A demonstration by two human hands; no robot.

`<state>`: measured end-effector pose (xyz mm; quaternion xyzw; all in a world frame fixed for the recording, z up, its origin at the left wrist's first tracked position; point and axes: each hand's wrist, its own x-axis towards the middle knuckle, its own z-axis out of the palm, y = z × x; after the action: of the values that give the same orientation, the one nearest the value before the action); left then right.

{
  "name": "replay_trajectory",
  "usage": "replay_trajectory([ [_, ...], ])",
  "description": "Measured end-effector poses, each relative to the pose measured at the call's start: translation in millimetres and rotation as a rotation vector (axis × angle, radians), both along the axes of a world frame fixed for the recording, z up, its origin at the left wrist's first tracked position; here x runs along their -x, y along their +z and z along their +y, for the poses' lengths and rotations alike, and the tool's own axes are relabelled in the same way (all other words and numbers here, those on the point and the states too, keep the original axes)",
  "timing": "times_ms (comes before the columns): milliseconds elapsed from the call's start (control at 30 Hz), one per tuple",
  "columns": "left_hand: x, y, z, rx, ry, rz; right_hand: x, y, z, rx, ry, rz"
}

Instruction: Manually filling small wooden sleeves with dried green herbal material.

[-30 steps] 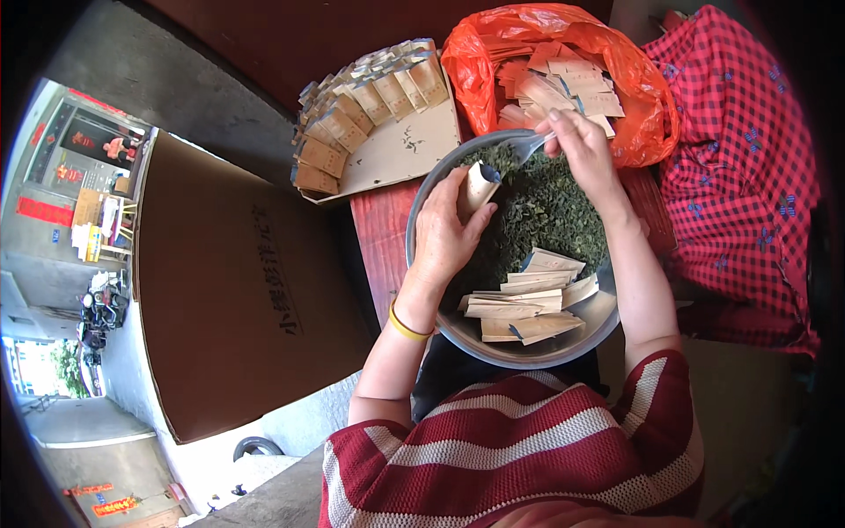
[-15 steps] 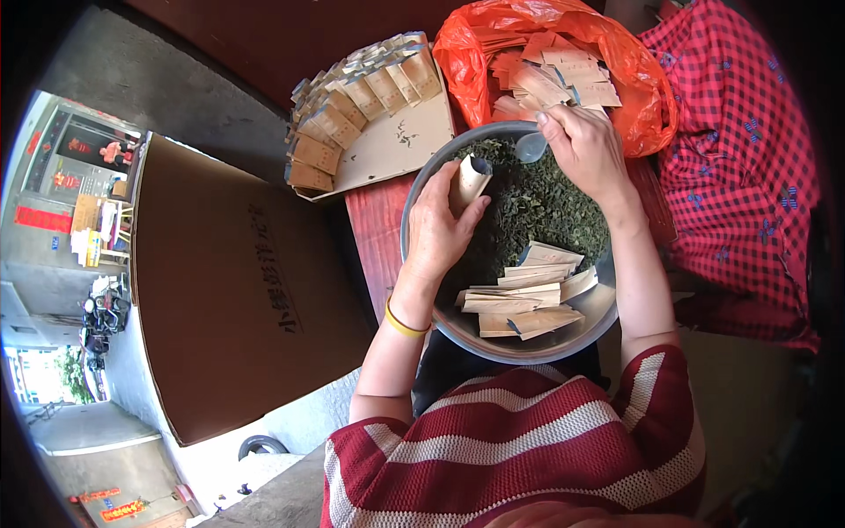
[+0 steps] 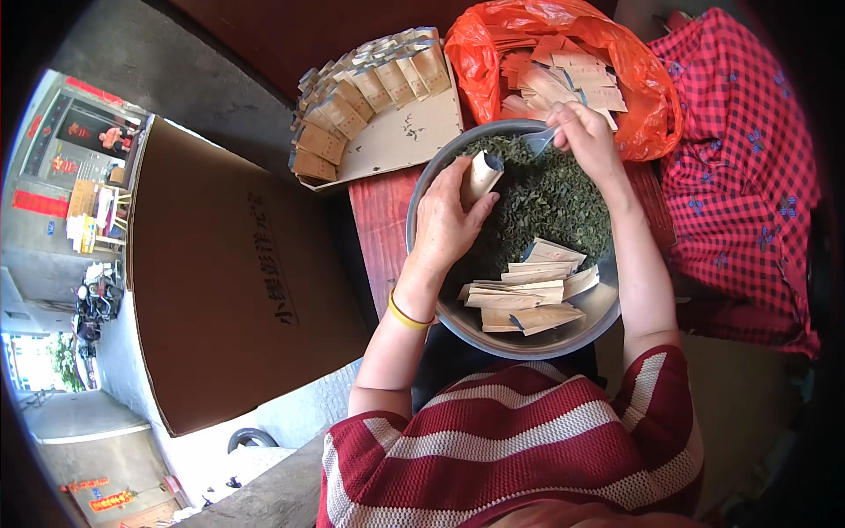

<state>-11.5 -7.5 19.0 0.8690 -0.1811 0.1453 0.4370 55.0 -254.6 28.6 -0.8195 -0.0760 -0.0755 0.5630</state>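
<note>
A steel basin [image 3: 607,310] before me holds dark green dried leaves [image 3: 556,204]. Over its left side my left hand [image 3: 444,211] is closed round a small paper packet [image 3: 481,176], whose mouth gapes toward the upper right. My right hand [image 3: 588,141], fingers pinched, grips the handle of a clear plastic spoon [image 3: 539,141]; its bowl dips among the leaves at the far side. Several flat paper packets [image 3: 532,290] lie in a loose pile at the near side of the basin.
Filled packets [image 3: 339,114] stand in rows in a shallow cardboard tray [image 3: 414,141] at the back left. An orange plastic bag [image 3: 656,106] of flat packets sits beyond the basin. A large cardboard box [image 3: 238,273] stands left; red checked cloth [image 3: 739,194] hangs right.
The spoon has tipped and gone down into the leaves, and my right hand has shifted slightly. My left hand keeps the packet in nearly the same place. The whole view has shifted a little.
</note>
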Motion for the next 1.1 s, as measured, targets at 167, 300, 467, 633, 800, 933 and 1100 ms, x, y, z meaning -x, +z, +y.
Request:
replay_trajectory([
  [167,1.0,1.7,-1.0,-0.012,0.007,-0.001,25.0,18.5,24.8,-0.121,0.025,-0.176],
  [300,0.9,0.8,-0.1,-0.013,0.011,-0.003,34.2,27.3,40.3,0.308,0.21,-0.725],
  [467,0.1,0.1,-0.6,-0.003,0.033,0.041,29.1,28.7,28.3,0.26,0.036,-0.684],
  [633,-0.9,0.4,-2.5,-0.023,0.009,-0.004,18.9,17.0,8.5,0.47,-0.151,-0.44],
  [800,-1.0,-2.0,-0.6,-0.026,0.0,-0.02,7.8,-5.9,17.8,0.515,0.043,-0.069],
  [933,0.4,1.2,-3.2,-0.027,-0.001,0.001,-6.5,-20.6,5.3,0.17,0.087,0.079],
  [1100,1.4,1.0,-0.4,-0.019,0.014,0.002,0.5,-1.0,4.0,-0.03,0.032,0.046],
])
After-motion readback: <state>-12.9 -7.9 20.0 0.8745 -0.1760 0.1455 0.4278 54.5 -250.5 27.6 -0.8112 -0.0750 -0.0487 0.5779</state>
